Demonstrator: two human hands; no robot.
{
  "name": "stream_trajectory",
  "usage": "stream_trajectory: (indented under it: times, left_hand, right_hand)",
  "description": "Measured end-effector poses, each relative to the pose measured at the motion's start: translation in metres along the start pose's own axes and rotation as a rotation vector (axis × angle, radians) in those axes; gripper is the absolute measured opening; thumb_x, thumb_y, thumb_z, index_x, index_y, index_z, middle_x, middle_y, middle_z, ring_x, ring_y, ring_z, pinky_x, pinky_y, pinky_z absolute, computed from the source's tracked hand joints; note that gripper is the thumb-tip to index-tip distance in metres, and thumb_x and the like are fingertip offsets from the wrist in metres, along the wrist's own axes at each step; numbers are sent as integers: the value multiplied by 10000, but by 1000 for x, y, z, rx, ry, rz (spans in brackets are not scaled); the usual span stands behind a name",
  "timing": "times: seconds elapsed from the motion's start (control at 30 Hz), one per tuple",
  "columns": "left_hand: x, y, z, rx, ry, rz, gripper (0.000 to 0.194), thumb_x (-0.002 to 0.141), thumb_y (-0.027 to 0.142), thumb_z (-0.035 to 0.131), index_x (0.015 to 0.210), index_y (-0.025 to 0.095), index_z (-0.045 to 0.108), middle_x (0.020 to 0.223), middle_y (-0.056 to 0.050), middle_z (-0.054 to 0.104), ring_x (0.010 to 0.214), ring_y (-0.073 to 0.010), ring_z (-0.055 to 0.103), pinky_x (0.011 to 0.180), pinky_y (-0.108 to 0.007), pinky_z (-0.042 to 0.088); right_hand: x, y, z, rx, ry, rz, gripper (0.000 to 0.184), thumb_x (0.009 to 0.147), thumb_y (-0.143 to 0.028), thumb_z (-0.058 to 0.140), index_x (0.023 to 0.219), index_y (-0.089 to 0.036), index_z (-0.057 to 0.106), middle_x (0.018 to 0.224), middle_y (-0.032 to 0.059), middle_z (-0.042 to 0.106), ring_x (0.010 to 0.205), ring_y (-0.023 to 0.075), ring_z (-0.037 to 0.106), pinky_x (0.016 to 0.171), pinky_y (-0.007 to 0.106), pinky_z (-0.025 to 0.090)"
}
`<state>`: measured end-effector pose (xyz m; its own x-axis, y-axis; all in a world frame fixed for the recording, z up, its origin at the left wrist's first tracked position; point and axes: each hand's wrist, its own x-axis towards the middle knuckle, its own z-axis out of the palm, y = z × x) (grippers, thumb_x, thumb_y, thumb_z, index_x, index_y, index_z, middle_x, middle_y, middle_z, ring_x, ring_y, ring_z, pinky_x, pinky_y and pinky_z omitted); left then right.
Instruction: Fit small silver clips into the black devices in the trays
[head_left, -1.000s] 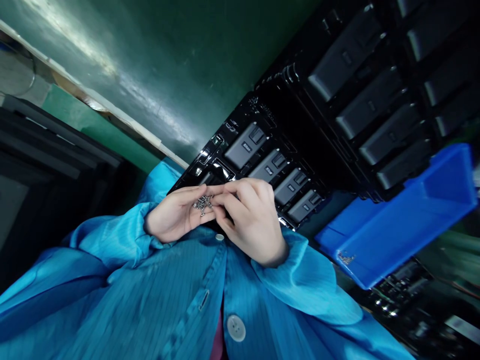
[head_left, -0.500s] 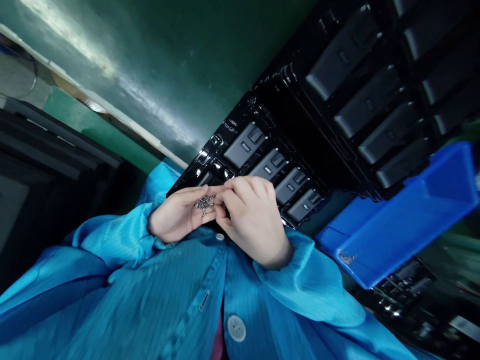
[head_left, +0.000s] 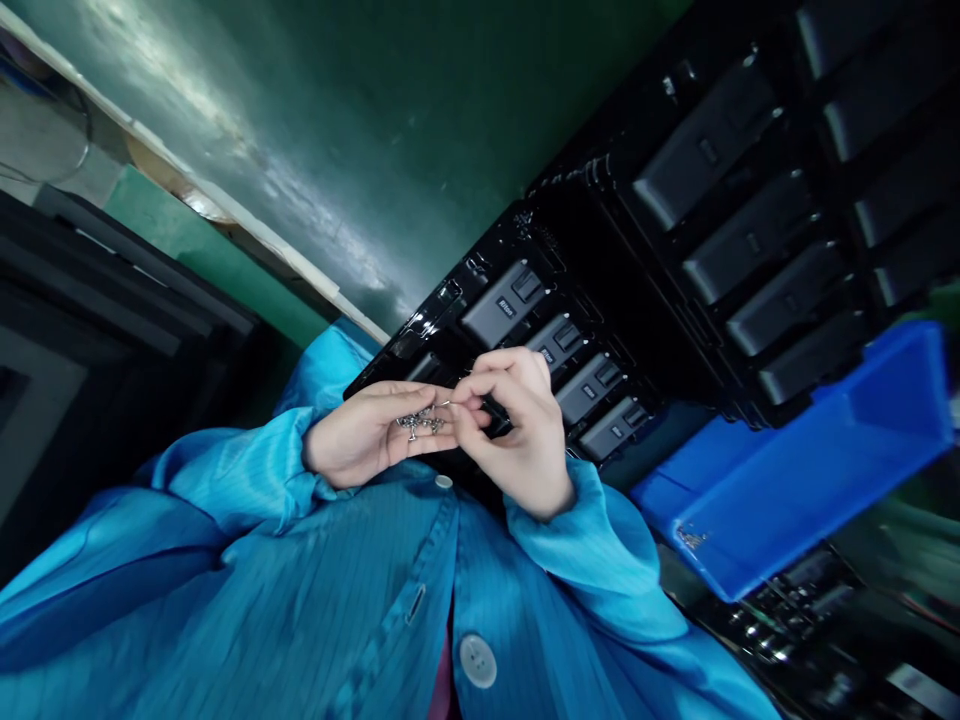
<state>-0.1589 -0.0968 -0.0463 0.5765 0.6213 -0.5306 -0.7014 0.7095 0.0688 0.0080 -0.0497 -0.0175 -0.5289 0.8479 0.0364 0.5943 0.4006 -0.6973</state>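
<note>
My left hand (head_left: 367, 430) is cupped palm up, holding a small heap of shiny metal screws (head_left: 414, 423) on the palm and fingers. Over its fingertips, my right hand (head_left: 517, 420) pinches one screw (head_left: 447, 403) between thumb and forefinger. Just beyond both hands, a glossy black tray (head_left: 450, 290) carries several dark grey rectangular cases with a printed label, such as the nearest case (head_left: 504, 303). Part of that tray is hidden behind my right hand.
A second black tray (head_left: 637, 250) with similar cases stands to the upper right. On the right is a blue plastic bin (head_left: 810, 480) with a few small metal pieces in its corner. Dark stacked panels (head_left: 112, 300) are at left, beside the green tabletop (head_left: 360, 150).
My right hand has drawn slightly back and turned, its thumb and forefinger now showing a pinched screw. My left palm has come more into view. The whole scene has shifted slightly down and right.
</note>
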Motion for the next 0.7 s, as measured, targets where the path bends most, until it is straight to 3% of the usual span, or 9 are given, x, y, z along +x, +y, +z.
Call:
stream_trajectory:
  times: [0.2,0.33,0.47,0.7]
  left_hand:
    - [-11,18,-10,30,150,33,335,983,202,436,1092,75,726,1093,-147,740,1039,-191,698,960,-280,520]
    - [-16,34,-18,-4,315,164,362,989,195,396,892,90,728,800,-89,712,725,-113,671,693,-198,539]
    - [-12,43,-19,-103,368,212,461,1011,194,287,655,125,573,553,12,430,453,-55,415,429,-156,352]
    - [-11,41,-21,-60,282,107,489,1021,304,297,558,166,376,526,65,186,426,-58,112,369,-168,106]
  right_hand:
    - [5,12,1,-90,113,20,83,831,-141,612,838,-224,611,904,25,560,887,196,539,821,392,429]
    - [13,23,15,-290,127,-62,94,824,-123,623,815,-216,617,896,32,582,927,211,528,838,386,403]
    - [20,25,28,-462,93,-174,86,858,-133,605,822,-208,624,905,37,616,958,210,507,877,374,390]
    - [27,22,27,-655,4,-301,130,937,-182,545,857,-191,647,938,60,650,992,222,479,919,386,378]
